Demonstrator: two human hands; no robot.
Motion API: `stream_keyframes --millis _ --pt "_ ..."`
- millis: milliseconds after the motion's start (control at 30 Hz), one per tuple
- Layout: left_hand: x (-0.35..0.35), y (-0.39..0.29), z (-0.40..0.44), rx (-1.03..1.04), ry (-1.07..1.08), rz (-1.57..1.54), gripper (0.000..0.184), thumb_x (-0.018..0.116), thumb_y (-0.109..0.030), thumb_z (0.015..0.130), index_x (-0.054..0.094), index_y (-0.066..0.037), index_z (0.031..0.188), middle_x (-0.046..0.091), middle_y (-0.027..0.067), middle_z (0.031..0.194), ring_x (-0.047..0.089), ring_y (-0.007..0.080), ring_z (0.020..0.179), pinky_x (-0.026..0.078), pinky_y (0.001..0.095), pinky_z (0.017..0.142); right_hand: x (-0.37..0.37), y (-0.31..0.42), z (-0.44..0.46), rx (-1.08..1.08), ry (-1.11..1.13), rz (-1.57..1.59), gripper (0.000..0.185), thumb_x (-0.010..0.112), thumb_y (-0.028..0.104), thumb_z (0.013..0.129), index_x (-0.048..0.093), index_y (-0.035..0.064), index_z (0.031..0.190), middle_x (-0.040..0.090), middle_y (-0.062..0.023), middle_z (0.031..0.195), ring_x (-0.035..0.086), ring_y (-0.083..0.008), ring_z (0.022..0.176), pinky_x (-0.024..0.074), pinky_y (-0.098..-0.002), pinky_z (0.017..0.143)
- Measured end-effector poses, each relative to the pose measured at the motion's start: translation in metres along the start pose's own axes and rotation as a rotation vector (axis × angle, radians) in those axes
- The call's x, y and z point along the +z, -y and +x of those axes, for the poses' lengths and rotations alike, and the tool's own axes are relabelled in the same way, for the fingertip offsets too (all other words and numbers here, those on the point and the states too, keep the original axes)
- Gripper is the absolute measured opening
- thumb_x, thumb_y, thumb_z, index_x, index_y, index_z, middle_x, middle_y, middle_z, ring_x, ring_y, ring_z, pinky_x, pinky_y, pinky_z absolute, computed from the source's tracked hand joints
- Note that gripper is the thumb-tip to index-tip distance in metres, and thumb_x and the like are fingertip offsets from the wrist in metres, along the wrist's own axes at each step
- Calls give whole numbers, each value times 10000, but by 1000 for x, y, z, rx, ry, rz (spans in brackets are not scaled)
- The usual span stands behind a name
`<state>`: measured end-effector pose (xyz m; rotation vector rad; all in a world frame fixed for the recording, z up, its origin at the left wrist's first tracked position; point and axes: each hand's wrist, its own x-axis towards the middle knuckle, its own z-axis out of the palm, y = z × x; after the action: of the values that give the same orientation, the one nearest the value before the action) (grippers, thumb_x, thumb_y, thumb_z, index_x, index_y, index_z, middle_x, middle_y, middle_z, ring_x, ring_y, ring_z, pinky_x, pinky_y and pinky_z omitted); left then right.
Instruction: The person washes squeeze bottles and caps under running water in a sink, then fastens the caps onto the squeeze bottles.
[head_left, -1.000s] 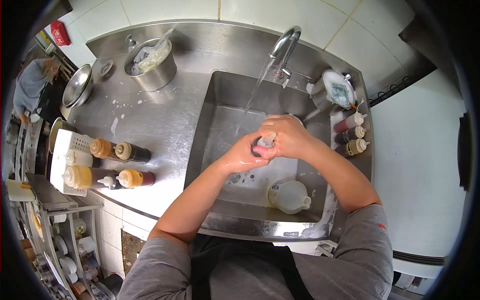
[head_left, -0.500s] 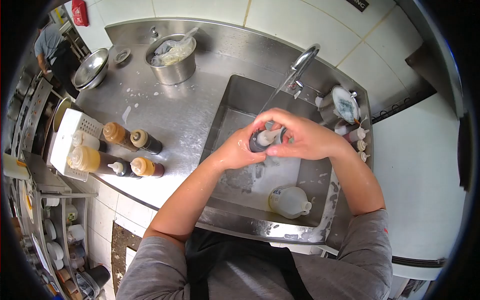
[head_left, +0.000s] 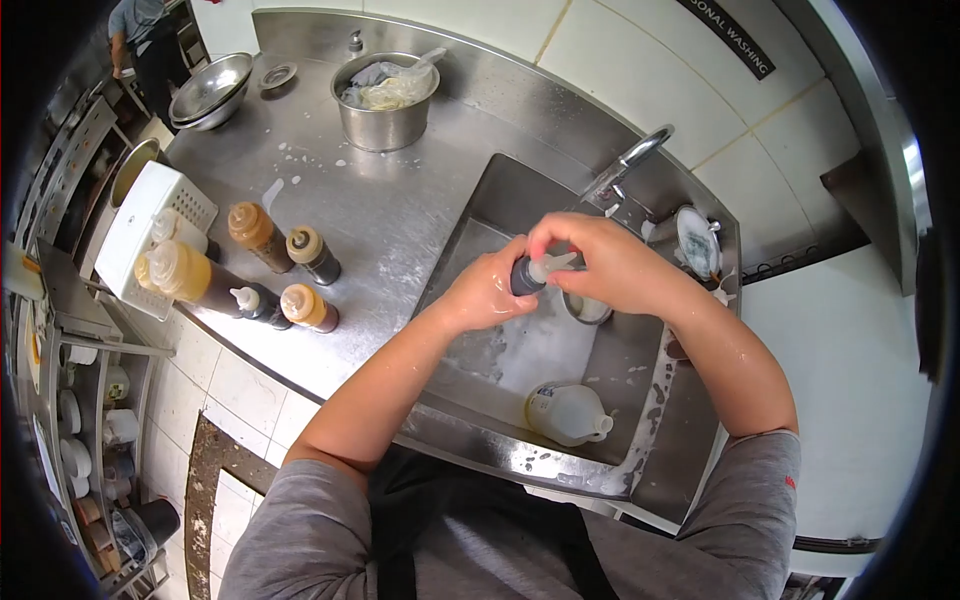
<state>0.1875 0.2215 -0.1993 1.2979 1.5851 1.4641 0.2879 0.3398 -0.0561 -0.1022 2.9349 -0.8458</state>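
Over the sink (head_left: pixel 625 350), my wet left hand (head_left: pixel 484 292) is wrapped around a small squeeze bottle (head_left: pixel 523 278) with dark contents. The bottle is tilted, its pale pointed nozzle cap (head_left: pixel 550 266) aimed right. My right hand (head_left: pixel 605 262) has thumb and fingers closed around that cap. Partly hidden beneath the right hand, a round metal container (head_left: pixel 588 310) sits in the sink. Nearer to me in the basin, a translucent plastic jug (head_left: pixel 567 414) lies on its side.
A faucet (head_left: pixel 635 160) rises behind the sink. Several filled squeeze bottles (head_left: pixel 313 255) stand on the left counter beside a white basket (head_left: pixel 150 215). Farther back are a steel pot (head_left: pixel 385 125) with a plastic bag and stacked metal bowls (head_left: pixel 212 90). A sudsy pot (head_left: pixel 697 243) stands right; another person (head_left: pixel 150 50) is far left.
My right fingers have shifted onto the cap, and the bottle now points more to the right. The stream from the faucet no longer shows. The view has turned slightly.
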Motion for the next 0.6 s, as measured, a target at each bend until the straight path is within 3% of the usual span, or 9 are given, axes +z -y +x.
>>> stream_keyframes --millis 67,100,167,200,300,367,400,500,600 --pt "-4 -2 -1 3 -21 -8 419 677 -115 684 454 -65 1034 621 154 884 612 372 849 480 402 728 8 8 7 208 -236 85 202 711 76 765 568 18 896 635 -149 881 614 -330 818 482 -387 687" --pt "-5 1 0 6 -7 19 424 674 -104 685 453 -63 1044 620 157 895 613 372 855 481 400 733 8 10 14 204 -237 84 202 711 76 765 568 18 896 635 -149 881 614 -330 818 482 -387 687" --pt "-6 5 0 12 8 50 430 672 -94 686 452 -61 1055 619 159 907 613 372 860 482 398 737 6 10 28 617 259 -285 217 679 163 814 594 34 967 631 -135 1023 591 -355 958 476 -407 750" --pt "-7 8 -1 32 -3 44 435 673 -87 687 455 -61 1062 614 147 902 618 345 852 480 387 741 7 12 27 616 255 -285 217 679 163 814 594 34 967 631 -135 1023 591 -355 958 476 -407 750" --pt "-11 15 -4 77 -39 -32 445 687 -82 684 462 -59 1067 601 119 892 613 279 829 476 363 748 11 17 24 390 226 -263 199 646 162 818 611 64 988 621 -89 1042 577 -316 997 460 -423 780" --pt "-16 21 -5 101 -68 -89 450 700 -85 680 467 -58 1065 594 104 887 603 242 816 473 350 751 16 6 22 -118 41 -428 187 635 162 776 615 101 951 608 -16 980 572 -237 953 445 -399 769" --pt "-19 24 -4 130 -94 -112 443 715 -92 677 479 -58 1050 589 90 879 584 213 808 468 336 751 17 5 25 -138 28 -427 187 635 162 776 615 101 951 608 -16 980 572 -237 953 445 -399 769" --pt "-39 33 -5 174 -82 -92 432 745 -109 669 503 -56 1024 587 73 877 561 177 803 461 316 753 30 -10 31 -534 -111 -891 139 632 193 716 597 185 850 552 71 923 518 -135 873 416 -338 733" --pt "-51 39 -7 165 -31 -100 396 762 -126 672 534 -54 988 588 49 875 547 144 811 454 300 752 39 -20 36 -671 -205 -955 93 628 197 720 597 191 808 551 85 929 509 -126 887 417 -345 751"
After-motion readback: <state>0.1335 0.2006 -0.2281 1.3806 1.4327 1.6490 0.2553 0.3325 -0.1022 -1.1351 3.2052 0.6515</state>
